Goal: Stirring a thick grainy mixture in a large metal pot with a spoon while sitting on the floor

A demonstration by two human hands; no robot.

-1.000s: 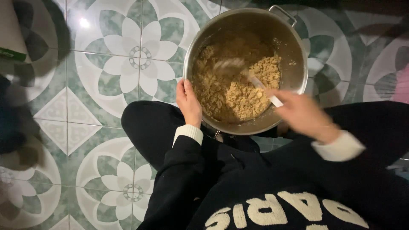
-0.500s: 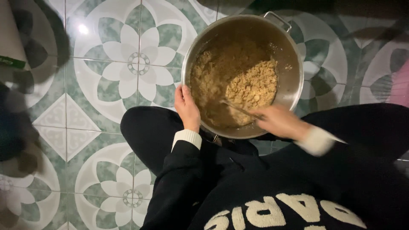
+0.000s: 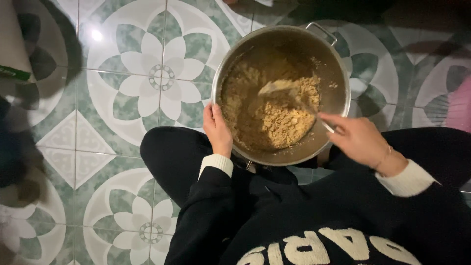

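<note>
The right hand (image 3: 360, 140), closed on the spoon (image 3: 289, 93), has swept it from the near side across the crumbly mix (image 3: 274, 118); the left hand (image 3: 217, 130) still clasps the pot (image 3: 338, 78) rim.

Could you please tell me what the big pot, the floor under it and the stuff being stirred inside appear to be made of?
The pot looks like bare metal, probably steel: grey, with a bright rim and dull reflections. The floor seems glazed ceramic tile: grout lines, printed green-and-white flowers, a glossy lamp glint. The mixture looks like a moist, crumbly tan mash, clumping where the right hand stirs it.
</note>
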